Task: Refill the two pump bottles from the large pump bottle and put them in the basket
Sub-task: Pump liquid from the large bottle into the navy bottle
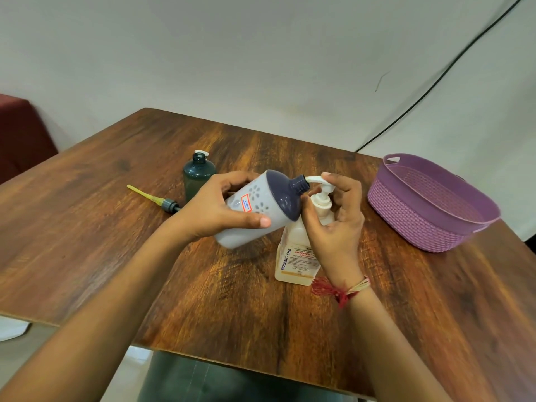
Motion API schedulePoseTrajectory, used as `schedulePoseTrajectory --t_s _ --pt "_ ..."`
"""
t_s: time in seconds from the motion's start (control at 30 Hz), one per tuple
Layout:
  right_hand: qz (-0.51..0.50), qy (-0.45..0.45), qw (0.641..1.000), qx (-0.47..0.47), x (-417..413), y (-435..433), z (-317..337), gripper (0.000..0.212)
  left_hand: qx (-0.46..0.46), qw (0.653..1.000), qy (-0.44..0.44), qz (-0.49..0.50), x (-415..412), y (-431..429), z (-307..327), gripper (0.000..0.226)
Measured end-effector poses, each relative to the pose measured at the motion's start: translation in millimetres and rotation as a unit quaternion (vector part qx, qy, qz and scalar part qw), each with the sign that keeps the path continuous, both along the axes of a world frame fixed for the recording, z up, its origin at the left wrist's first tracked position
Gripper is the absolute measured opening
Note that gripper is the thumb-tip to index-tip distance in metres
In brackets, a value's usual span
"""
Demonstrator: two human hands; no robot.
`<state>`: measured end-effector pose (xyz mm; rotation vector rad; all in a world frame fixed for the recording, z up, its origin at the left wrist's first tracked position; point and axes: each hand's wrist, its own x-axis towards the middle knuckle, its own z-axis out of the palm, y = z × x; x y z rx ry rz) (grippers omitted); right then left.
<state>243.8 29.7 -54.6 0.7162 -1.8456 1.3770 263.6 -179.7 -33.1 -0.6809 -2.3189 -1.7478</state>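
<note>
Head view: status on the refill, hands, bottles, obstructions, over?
Left hand grips white bottle, tilted, neck at the nozzle. Right hand curls round pump head of large pump bottle. Green bottle uncapped, basket empty; nothing in the way.

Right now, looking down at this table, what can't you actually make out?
Head view only:
- How full the white bottle is: its opaque wall and the left hand gripping it hide that.
- Whether liquid leaves the nozzle of the large pump bottle: too small to see.
- That bottle's label: the right hand covers part, fine print blurs.
</note>
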Motion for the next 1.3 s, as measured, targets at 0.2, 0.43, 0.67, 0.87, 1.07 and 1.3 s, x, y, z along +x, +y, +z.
schedulePoseTrajectory --t_s 0.2,0.43,0.67,0.87,1.07,1.3 --pt "0.011 0.002 1.000 -0.012 -1.4 0.0 -0.2 0.038 0.004 1.000 -0.007 0.003 -1.1 0.8 -0.9 0.068" --pt "0.000 -0.003 1.000 -0.007 -0.4 -0.3 0.2 0.043 0.003 1.000 -0.010 -0.003 -1.1 -0.4 0.7 0.066" --pt "0.005 -0.005 1.000 -0.014 0.3 -1.9 1.8 0.035 0.007 1.000 -0.010 -0.006 -1.3 -0.4 1.3 0.064" --pt "0.007 -0.009 1.000 -0.006 1.1 -1.2 1.5 0.044 0.003 1.000 -0.014 -0.014 -0.3 -0.6 3.2 0.061" --pt "-0.001 0.000 1.000 -0.030 -0.4 -1.3 -0.1 0.039 0.010 1.000 -0.014 -0.010 -2.5 0.3 1.6 0.063" --pt "-0.002 -0.007 1.000 -0.018 0.5 -1.2 1.3 0.039 0.003 1.000 -0.017 -0.010 -1.5 -0.5 1.9 0.063"
